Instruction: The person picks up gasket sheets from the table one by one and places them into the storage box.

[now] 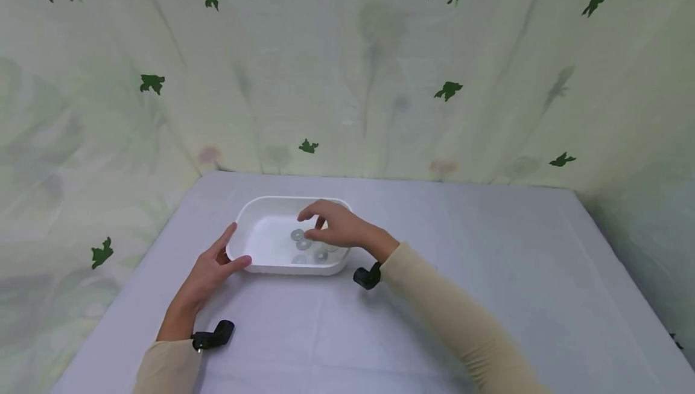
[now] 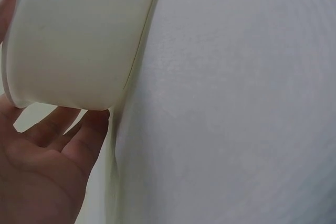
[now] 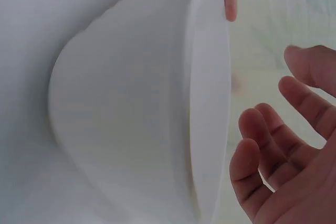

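A white oval-cornered tray stands on the table. Several small grey washer-like rings lie inside it, toward the right half. My left hand holds the tray's left end, thumb at the front rim and fingers against the side. In the left wrist view, bent fingers touch the tray wall. My right hand hovers over the tray's right part, above the rings and hiding some. Its thumb and fingers are apart and loosely bent; in the right wrist view nothing shows between the fingers.
A pale cloth covers the table. Behind and beside it hangs a light curtain printed with leaves and green birds. Black wrist cameras are strapped to both wrists.
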Demonstrator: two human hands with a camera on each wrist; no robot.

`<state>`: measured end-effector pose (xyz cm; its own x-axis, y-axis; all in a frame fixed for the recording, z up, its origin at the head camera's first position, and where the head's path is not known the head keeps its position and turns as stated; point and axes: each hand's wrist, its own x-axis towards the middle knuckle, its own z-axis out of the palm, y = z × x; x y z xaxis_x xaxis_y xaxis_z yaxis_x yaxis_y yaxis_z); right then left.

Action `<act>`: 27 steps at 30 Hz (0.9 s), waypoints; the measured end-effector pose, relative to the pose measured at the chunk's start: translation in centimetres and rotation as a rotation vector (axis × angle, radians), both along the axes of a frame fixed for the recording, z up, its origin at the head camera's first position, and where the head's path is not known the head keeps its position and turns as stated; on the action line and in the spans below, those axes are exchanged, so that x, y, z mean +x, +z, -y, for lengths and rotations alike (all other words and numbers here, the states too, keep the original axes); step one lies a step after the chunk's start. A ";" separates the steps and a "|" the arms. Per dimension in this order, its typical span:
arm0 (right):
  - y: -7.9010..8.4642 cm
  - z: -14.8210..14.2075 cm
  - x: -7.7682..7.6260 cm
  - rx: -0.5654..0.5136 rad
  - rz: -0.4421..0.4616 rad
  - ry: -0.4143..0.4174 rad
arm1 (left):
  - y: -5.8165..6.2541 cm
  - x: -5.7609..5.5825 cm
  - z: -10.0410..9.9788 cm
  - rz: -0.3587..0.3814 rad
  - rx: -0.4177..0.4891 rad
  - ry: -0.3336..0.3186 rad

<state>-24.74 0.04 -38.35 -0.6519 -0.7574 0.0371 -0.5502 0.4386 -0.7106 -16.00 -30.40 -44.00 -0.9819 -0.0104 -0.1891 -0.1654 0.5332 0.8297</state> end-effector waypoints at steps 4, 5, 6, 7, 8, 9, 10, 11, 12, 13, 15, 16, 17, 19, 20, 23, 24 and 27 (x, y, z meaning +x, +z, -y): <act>0.7 -2.9 -0.5 0.048 -0.045 -0.058 | 0.0 0.0 -0.3 -0.002 0.011 0.002; 0.9 -3.8 -0.7 0.059 -0.059 -0.073 | 0.0 0.0 -0.3 -0.002 0.010 0.004; 1.0 -4.7 -0.9 0.073 -0.079 -0.088 | 0.0 0.0 -0.3 -0.001 0.009 0.004; 1.1 -5.5 -1.1 0.086 -0.093 -0.104 | 0.0 0.0 -0.3 0.000 0.008 0.004; 1.2 -6.4 -1.3 0.097 -0.106 -0.121 | 0.0 0.0 -0.3 0.003 0.005 0.003; 1.3 -7.2 -1.5 0.111 -0.116 -0.139 | 0.0 0.1 -0.2 0.007 -0.003 0.001; 1.4 -8.0 -1.6 0.124 -0.129 -0.151 | 0.0 0.1 -0.2 0.009 -0.009 -0.001; 1.5 -8.7 -1.8 0.136 -0.130 -0.163 | 0.1 0.1 -0.2 0.011 -0.018 -0.004; 1.5 -9.3 -1.9 0.154 -0.129 -0.174 | 0.1 0.1 -0.2 0.013 -0.026 -0.005; 1.5 -9.9 -2.0 0.168 -0.126 -0.181 | 0.2 0.1 -0.1 0.015 -0.033 -0.006; 1.3 -10.6 -2.2 0.203 -0.113 -0.192 | 0.3 0.1 -0.1 0.015 -0.038 -0.010; 1.1 -10.8 -2.4 0.220 -0.104 -0.193 | 0.4 0.1 -0.1 0.013 -0.035 -0.010; 0.8 -11.0 -2.5 0.233 -0.091 -0.199 | 0.4 0.2 -0.1 0.012 -0.031 -0.010; 0.1 -11.2 -2.8 0.251 -0.069 -0.205 | 0.3 0.1 0.0 0.011 -0.021 -0.010; -0.2 -11.3 -2.9 0.259 -0.060 -0.210 | 0.2 0.1 -0.1 0.011 -0.020 -0.011; -1.3 -11.4 -3.2 0.263 -0.030 -0.223 | 0.1 0.1 -0.1 0.014 -0.018 -0.011; -1.6 -11.4 -3.2 0.264 -0.017 -0.231 | 0.0 0.0 -0.1 0.017 -0.020 -0.010; -2.8 -11.1 -3.1 0.281 0.005 -0.271 | 0.0 0.0 -0.1 0.019 -0.017 -0.007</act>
